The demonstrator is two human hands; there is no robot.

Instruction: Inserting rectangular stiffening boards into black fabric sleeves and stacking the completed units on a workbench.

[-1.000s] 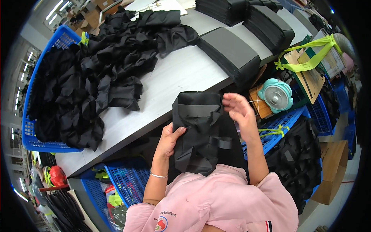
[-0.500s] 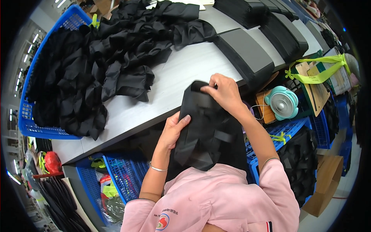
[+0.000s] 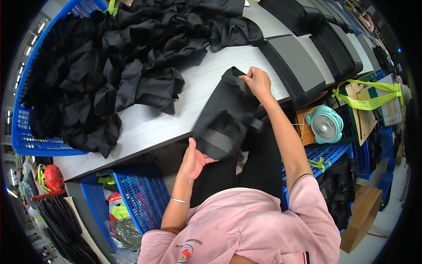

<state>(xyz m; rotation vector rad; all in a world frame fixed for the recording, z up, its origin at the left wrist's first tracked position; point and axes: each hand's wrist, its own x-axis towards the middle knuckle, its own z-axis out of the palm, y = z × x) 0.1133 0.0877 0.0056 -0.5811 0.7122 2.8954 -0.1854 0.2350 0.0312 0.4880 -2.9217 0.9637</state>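
A flat black fabric pouch [image 3: 226, 112] with a greyish strip near its lower end hangs tilted in front of me, over the table's front edge. At its upper rim, my right hand [image 3: 257, 83] is closed in a pinch on the fabric. My left hand [image 3: 193, 160] lies beside the pouch's lower end with the palm up. Its thumb and fingers are apart, with the fingertips close to or under the fabric's edge. To the left, crumpled black fabric pieces [image 3: 149, 88] spill onto the table from a blue plastic basket [image 3: 48, 153].
Neat black-and-grey stacks [image 3: 296, 61] line the table [image 3: 132, 136] at the right. A teal fan [image 3: 324, 124] and clipboards [image 3: 362, 116] stand beyond my right arm. Blue crates [image 3: 136, 198] sit below the table, and a cardboard box [image 3: 362, 215] stands at the lower right.
The pouch has swung up and away from my body, tilting rightward at its top. My left hand has let go of its side and opened near the lower end. My right hand still pinches the rim.
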